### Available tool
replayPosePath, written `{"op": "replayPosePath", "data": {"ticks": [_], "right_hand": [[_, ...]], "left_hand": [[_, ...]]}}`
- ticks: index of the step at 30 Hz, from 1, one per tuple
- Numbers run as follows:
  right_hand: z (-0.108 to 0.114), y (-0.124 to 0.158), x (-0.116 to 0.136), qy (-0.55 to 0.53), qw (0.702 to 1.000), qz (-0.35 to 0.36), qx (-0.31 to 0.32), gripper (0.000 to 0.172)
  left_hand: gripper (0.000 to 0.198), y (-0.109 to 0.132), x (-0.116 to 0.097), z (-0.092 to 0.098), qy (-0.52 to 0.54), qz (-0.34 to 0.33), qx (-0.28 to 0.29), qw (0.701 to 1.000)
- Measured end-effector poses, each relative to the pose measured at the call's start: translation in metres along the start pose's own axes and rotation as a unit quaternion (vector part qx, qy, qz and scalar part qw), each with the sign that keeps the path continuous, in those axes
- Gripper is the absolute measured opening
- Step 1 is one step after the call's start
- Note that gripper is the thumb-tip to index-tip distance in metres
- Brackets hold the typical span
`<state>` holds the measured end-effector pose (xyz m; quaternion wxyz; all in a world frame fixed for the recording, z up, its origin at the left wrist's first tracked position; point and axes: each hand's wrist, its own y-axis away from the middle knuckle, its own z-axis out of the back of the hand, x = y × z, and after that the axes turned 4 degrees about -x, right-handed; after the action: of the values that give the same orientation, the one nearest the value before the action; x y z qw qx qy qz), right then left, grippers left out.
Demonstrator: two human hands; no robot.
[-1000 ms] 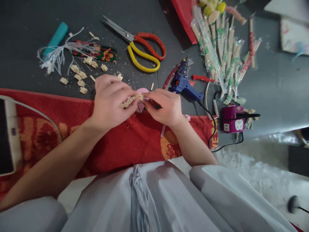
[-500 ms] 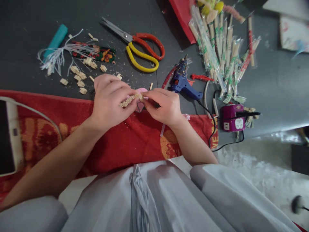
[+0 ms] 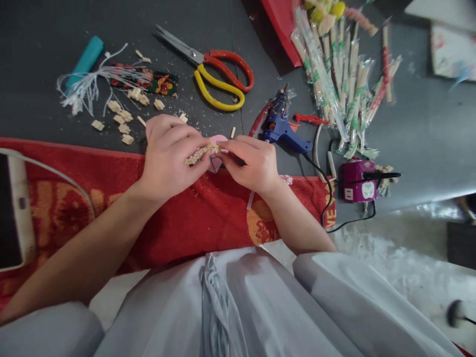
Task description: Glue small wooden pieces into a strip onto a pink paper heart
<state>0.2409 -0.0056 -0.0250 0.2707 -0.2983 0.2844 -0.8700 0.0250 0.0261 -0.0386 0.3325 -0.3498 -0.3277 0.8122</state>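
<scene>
My left hand is closed around a narrow beige strip that looks built of short cut wooden stick pieces. Thumb and fingertips of my right hand pinch at the strip's right end; whether a separate small piece sits between them I cannot tell. Under the fingertips lies a flat pink piece, mostly covered by the hands. A blue hot glue gun rests on the table to the right of my right hand. Beyond my left hand are several small wooden clusters.
Scissors with red and yellow handles lie beyond the hands. A teal roll and white strings are at the left. Wrapped chopsticks and a purple power adapter lie right. A red towel covers the near edge, with a phone.
Both hands stay almost in place with the strip between them. Only a very slight shift of the view is visible.
</scene>
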Motion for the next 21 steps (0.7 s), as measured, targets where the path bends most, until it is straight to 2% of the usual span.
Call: {"op": "replayPosePath", "data": {"ticks": [5,10,13,15,17,21], "right_hand": [[0.0006,-0.0002,0.0010,0.009,1.000,0.002,0.003,0.024],[0.0001,0.0003,0.0011,-0.001,1.000,0.006,-0.004,0.020],[-0.0001,0.0013,0.0007,-0.005,1.000,-0.004,0.011,0.021],[-0.0002,0.0020,0.0005,-0.007,0.999,-0.019,0.030,0.023],[-0.0002,0.0025,0.0003,-0.010,0.998,-0.036,0.053,0.025],[0.0014,0.0023,0.0010,0.000,0.996,-0.051,0.073,0.028]], "left_hand": [[0.013,-0.0001,-0.0011,0.0003,-0.022,0.004,0.031,0.999],[0.012,-0.0005,0.0009,0.0007,-0.024,-0.016,0.018,0.999],[0.006,-0.0007,0.0028,0.0008,-0.015,-0.008,0.033,0.999],[0.005,-0.0007,0.0033,0.0008,-0.001,-0.009,0.020,1.000],[0.005,-0.0004,0.0031,0.0006,0.006,-0.002,0.017,1.000],[0.009,0.0011,0.0021,0.0010,0.027,0.054,0.063,0.996]]}}
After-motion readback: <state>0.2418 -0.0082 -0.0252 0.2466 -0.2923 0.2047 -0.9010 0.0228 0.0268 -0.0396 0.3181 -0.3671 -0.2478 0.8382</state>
